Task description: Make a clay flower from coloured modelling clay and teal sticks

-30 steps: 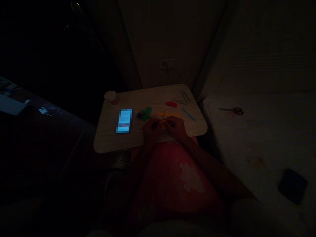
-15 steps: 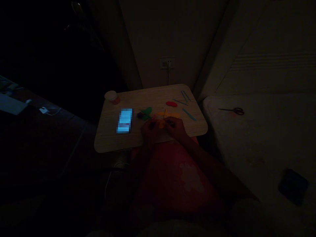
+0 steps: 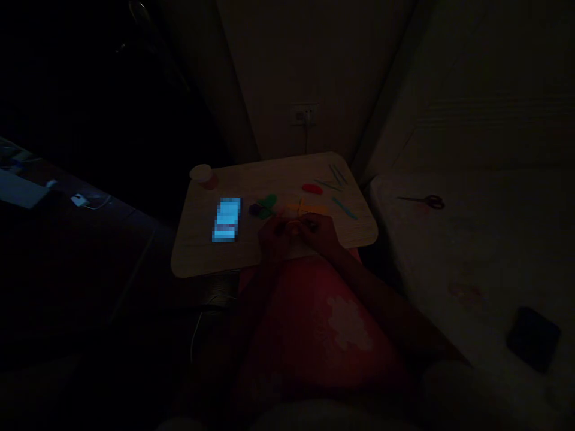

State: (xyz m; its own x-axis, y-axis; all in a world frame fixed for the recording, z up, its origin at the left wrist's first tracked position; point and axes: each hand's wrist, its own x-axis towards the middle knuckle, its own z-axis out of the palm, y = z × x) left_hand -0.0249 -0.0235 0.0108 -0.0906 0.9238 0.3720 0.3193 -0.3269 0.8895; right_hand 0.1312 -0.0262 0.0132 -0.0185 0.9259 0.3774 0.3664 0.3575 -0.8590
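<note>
In dim light, my left hand (image 3: 273,235) and my right hand (image 3: 320,230) are close together at the near edge of a small wooden table (image 3: 202,254). The fingers of both are closed on a small orange piece (image 3: 293,223) between them, which looks like modelling clay. More orange pieces (image 3: 313,208) lie just beyond my right hand. Past my left hand are green leaf-like shapes (image 3: 268,202) with a dark purple lump (image 3: 256,209) at their left. A red oval piece (image 3: 312,188) rests farther back. Fingertip detail is lost in the dark.
A lit phone (image 3: 227,219) lies on the table's left, with a pale tub (image 3: 204,175) behind it. Thin blue-green tools (image 3: 344,208) are at the right. Scissors (image 3: 426,201) and a dark square object (image 3: 533,339) lie on the pale surface to the right. A wall socket (image 3: 304,114) is behind.
The orange piece between my hands now appears as a narrow strip, where a broader part hung lower before. My left hand has shifted slightly right. The picture is a little darker.
</note>
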